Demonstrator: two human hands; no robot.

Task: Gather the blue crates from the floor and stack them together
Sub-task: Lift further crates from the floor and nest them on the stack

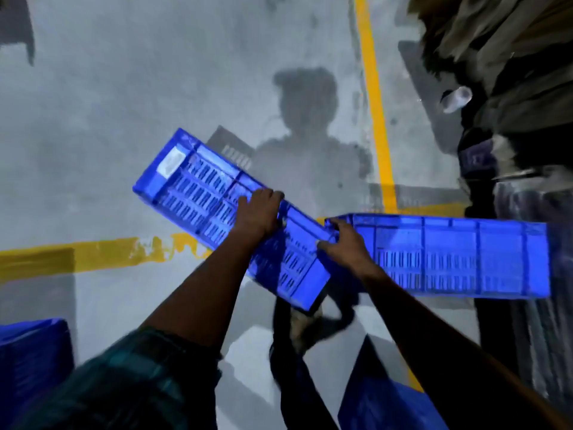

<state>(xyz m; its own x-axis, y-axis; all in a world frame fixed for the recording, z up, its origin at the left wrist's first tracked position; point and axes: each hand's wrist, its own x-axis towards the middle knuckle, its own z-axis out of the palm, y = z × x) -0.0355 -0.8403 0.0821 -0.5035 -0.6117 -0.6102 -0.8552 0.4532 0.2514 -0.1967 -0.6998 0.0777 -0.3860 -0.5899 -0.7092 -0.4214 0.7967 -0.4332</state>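
Two blue slotted crates are lifted above the grey floor. The left crate [198, 193] tilts up toward the far left and carries a white label; my left hand [259, 212] is closed over its upper rim. The right crate [459, 259] lies level, stretching to the right; my right hand [344, 243] grips its near left corner. The two crates meet at the middle, the left one overlapping in front. Part of another blue crate [31, 361] shows at the bottom left, and a further blue crate [384, 405] at the bottom, below my right arm.
Yellow painted lines [372, 97] cross the concrete floor, one running away from me and one sideways. A dark pile of sacks and wrapped goods [511, 88] fills the right side. My shadow falls on the floor ahead. My legs show below the crates.
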